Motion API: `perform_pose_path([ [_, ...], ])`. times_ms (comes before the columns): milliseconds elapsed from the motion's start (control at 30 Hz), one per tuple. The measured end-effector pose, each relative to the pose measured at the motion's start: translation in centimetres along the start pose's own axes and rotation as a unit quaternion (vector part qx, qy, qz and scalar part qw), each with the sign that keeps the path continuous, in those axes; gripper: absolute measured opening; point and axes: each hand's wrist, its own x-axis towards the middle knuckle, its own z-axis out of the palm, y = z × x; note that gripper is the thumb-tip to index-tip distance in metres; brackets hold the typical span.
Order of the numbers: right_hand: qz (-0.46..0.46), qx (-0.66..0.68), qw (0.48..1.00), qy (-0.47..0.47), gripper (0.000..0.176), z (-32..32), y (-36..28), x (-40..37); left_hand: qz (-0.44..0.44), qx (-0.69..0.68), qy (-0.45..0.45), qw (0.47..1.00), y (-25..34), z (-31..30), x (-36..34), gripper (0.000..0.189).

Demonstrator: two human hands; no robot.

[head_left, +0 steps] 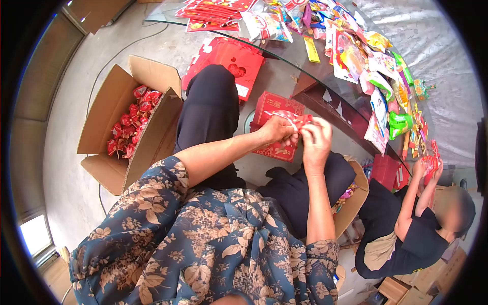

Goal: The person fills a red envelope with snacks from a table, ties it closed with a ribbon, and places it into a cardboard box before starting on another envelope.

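Note:
My left hand (pixel 278 130) is closed around a small red-and-white gift pouch (pixel 285 116) in front of my knees. At the pouch's right end, the fingers of my right hand (pixel 316 138) pinch its gathered red top. Fine detail at the fingertips is too small to make out. Just below and behind the pouch is a red box (pixel 274 101) with gold print. An open cardboard box (pixel 168 114) to my left holds several similar red pouches (pixel 133 122).
Packaged snacks (pixel 351 56) and red printed cards (pixel 216 12) lie on a glass table (pixel 284 58). Red bags (pixel 223 63) stand near its edge. Another carton (pixel 358 190) is by my right leg. On the right, a person (pixel 406 229) holds a red item (pixel 431 163).

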Motion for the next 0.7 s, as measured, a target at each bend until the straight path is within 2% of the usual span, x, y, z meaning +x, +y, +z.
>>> perform_pose_path([
  [33,0.128,0.084,0.988,0.028,0.008,-0.2,0.3,-0.3,0.001,-0.015,-0.002,1.000,0.2,0.1,0.2,0.023],
  [100,0.251,0.193,0.940,0.128,0.011,0.1,1.2,-1.3,0.002,-0.048,-0.005,0.999,0.6,0.3,0.3,0.024],
  [133,0.346,0.244,0.902,0.086,0.019,-0.4,1.5,-2.1,0.002,-0.098,-0.023,0.995,1.0,0.5,0.0,0.027],
  [233,0.434,0.413,0.801,0.013,0.024,0.6,1.2,-4.0,-0.042,-0.218,-0.058,0.973,1.4,0.5,0.1,0.027],
  [300,0.425,0.521,0.739,-0.042,0.033,0.9,0.3,-4.2,-0.050,-0.239,-0.075,0.967,1.6,0.5,0.1,0.023],
  [367,0.472,0.529,0.703,-0.059,0.035,1.0,-1.1,-3.9,-0.061,-0.243,-0.065,0.966,1.6,0.4,0.1,0.022],
  [400,0.470,0.526,0.706,-0.073,0.033,1.1,-1.0,-4.1,-0.071,-0.298,-0.091,0.947,1.7,0.3,0.1,0.019],
  [467,0.464,0.518,0.711,-0.102,0.030,1.3,-0.4,-4.8,-0.079,-0.259,-0.044,0.962,1.7,0.2,0.2,0.020],
  [600,0.421,0.428,0.789,-0.132,0.020,1.4,0.0,-5.7,-0.072,-0.192,0.018,0.979,1.2,0.1,0.2,0.017],
  [633,0.377,0.338,0.850,-0.143,0.020,1.5,-1.0,-5.6,-0.070,-0.175,0.029,0.982,0.6,0.0,0.5,0.016],
  [700,0.277,0.146,0.936,-0.158,0.020,1.7,-3.3,-5.9,-0.076,-0.093,0.037,0.992,-0.5,-0.1,0.4,0.016],
])
